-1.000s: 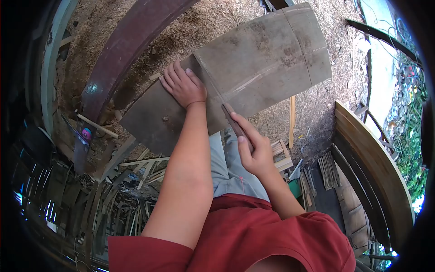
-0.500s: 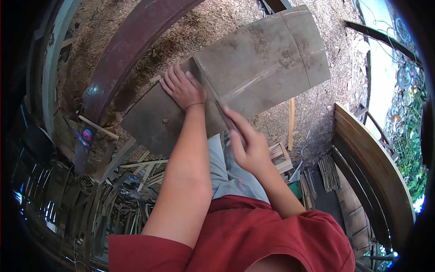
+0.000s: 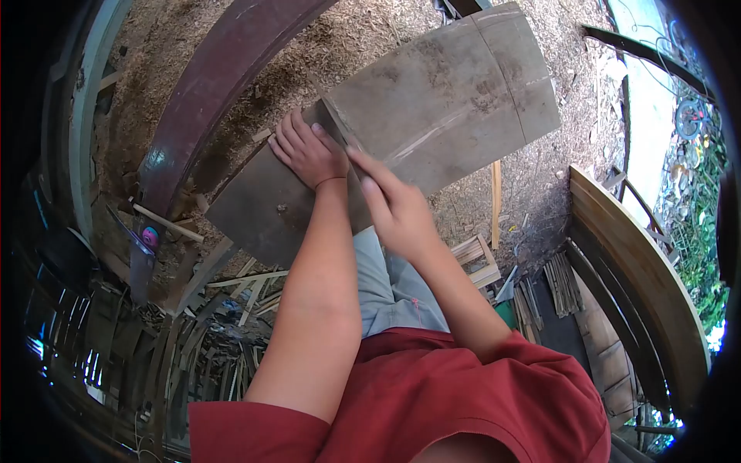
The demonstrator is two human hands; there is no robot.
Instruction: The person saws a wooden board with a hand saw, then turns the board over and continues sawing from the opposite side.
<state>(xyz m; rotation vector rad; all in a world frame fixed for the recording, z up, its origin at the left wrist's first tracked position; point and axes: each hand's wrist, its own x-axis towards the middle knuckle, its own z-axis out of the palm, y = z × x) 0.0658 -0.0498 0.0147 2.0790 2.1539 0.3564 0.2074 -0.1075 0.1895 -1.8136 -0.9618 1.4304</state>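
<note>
A broad curved grey-brown board (image 3: 455, 92) lies across the upper middle, with a dark seam or slot running over it. My left hand (image 3: 310, 152) rests flat on its left part, fingers spread and pressing down, holding nothing. Just right of it, my right hand (image 3: 395, 202) is closed round a thin, long tool (image 3: 337, 123) that lies along the seam. Its far end reaches past the board's upper edge. The grip hides the near end, and I cannot make out exactly what kind of tool it is.
A dark red curved beam (image 3: 208, 85) stands at upper left. Below it is a stick (image 3: 170, 221) beside a pink round thing (image 3: 150, 236). Curved planks (image 3: 641, 270) stand at right. Wood strips (image 3: 561, 285) lie lower right, and shavings cover the ground (image 3: 532, 181).
My right hand has moved up and left along the seam, closer to my left hand, and the tool now sticks out beyond the board's upper edge. My left hand has stayed in place.
</note>
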